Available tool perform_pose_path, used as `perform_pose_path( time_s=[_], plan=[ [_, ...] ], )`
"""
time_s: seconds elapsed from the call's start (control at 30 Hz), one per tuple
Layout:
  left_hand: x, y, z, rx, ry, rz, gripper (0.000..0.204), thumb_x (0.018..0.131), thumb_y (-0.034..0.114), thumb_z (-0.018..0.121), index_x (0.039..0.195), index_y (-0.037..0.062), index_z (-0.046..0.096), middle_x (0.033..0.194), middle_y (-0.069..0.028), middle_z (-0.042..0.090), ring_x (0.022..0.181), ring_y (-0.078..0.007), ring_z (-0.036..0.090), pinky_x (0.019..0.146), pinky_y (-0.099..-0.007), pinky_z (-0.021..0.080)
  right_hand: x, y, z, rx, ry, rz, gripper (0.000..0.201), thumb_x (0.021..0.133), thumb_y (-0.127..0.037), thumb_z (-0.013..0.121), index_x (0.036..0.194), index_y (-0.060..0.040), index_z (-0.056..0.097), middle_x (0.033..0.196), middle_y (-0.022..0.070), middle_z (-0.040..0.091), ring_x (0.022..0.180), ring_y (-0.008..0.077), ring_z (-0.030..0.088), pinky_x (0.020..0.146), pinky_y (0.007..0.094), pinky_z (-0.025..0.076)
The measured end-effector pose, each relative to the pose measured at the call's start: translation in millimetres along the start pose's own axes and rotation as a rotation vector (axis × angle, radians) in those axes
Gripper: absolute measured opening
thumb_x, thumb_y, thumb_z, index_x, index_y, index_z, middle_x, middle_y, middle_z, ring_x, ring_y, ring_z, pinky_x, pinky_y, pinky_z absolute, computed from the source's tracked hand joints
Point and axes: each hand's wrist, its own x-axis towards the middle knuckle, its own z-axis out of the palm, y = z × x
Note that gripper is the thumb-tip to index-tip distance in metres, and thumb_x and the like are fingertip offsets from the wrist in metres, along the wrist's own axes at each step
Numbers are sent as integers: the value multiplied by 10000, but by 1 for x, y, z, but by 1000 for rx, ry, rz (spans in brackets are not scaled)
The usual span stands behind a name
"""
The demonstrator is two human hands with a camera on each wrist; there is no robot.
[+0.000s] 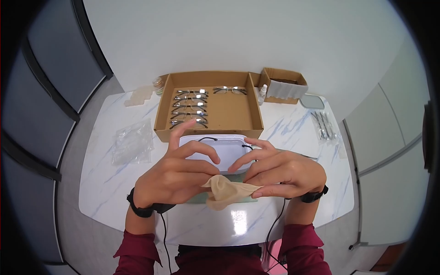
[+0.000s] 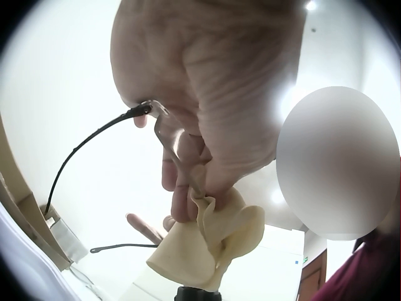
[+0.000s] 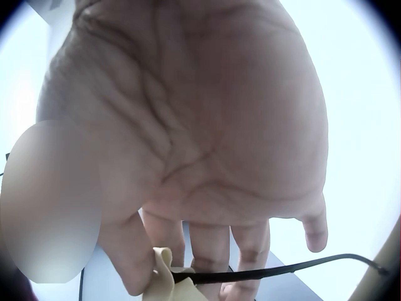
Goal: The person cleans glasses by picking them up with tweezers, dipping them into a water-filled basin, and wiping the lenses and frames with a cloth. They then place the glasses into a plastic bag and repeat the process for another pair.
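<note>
A beige cloth (image 1: pixel 224 194) hangs in folds between the two hands. The left hand (image 1: pixel 172 176) pinches a pair of glasses with thumb and fingertips at the cloth's edge, its index finger raised. In the left wrist view, one dark temple of the glasses (image 2: pixel 81 145) sticks out beside the left hand (image 2: pixel 207 94), and the cloth (image 2: pixel 182 254) covers the far part. The right hand (image 1: pixel 286 174) pinches the cloth between thumb and fingers. A temple of the glasses (image 3: pixel 269 271) extends past the fingers of the right hand (image 3: pixel 188 125); most of the lenses are hidden.
Beyond the hands lies a white tray (image 1: pixel 224 160), with a cardboard box (image 1: pixel 160 120) of several glasses behind it. A small box (image 1: pixel 275 99), a spray bottle (image 1: pixel 262 94) and bagged glasses (image 1: pixel 324 126) stand or lie right; a plastic bag (image 1: pixel 132 143) lies left.
</note>
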Motion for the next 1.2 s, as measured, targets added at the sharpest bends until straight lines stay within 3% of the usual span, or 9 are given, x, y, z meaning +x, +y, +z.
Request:
perform_pose_path(
  time_s=[0.1,0.2,0.37,0.57,0.6,0.67,1.0,1.07,1.2],
  plan=[
    [1,1,-3,-57,-29,-3,177,606,119,841,702,68,702,820,50,684,973,-169,640,1131,-635,253,3,-5,0,37,-46,-50,147,903,-150,695,877,-5,703,845,72,674,1118,266,622,1123,626,252],
    [1,5,-7,20,-19,-7,172,617,158,839,708,80,715,819,54,683,985,-167,634,1127,-638,254,7,-15,9,-15,56,-58,156,896,-135,697,820,1,685,782,58,658,1062,243,638,1124,620,255],
    [-2,22,-8,314,73,-39,98,658,134,804,708,110,723,808,79,672,1012,-157,629,1123,-647,257,16,-37,23,-385,248,52,139,866,-98,697,755,-26,656,774,30,614,1015,205,636,1114,635,291],
    [-3,29,-4,447,73,-55,105,678,110,788,759,101,723,898,84,666,1045,-150,616,1118,-663,256,25,-42,37,-640,254,79,139,785,-105,757,761,-29,643,732,22,614,1007,207,668,1127,669,269],
    [-1,29,-2,449,75,-55,105,678,110,788,759,101,723,898,84,666,1045,-150,616,1118,-663,256,27,-41,40,-642,254,76,139,785,-105,757,761,-29,643,732,22,614,1007,207,668,1127,669,269],
    [0,28,4,366,43,-123,229,547,137,838,745,102,729,866,81,695,1058,-173,624,1129,-683,233,32,-40,44,-677,302,94,143,774,-104,767,763,-29,645,747,20,632,1034,187,660,1131,667,265],
    [-4,18,-6,312,21,-43,210,569,106,835,643,105,639,851,85,685,1078,-185,618,1144,-672,218,29,-29,32,-540,239,71,144,798,-127,767,783,-34,657,796,25,647,1083,208,648,1141,654,250],
    [-3,17,-12,341,-11,-43,112,689,87,768,734,107,668,919,80,628,1101,-151,587,1133,-666,260,28,-28,28,-517,203,94,159,788,-109,772,763,-35,633,793,28,642,1080,231,650,1140,643,255],
    [-2,20,-6,489,138,-102,175,673,110,780,832,137,711,929,81,618,1057,-157,587,1127,-649,245,30,-28,29,-622,256,99,163,776,-86,766,754,-35,613,785,39,633,1073,239,654,1133,650,255]
  ],
)
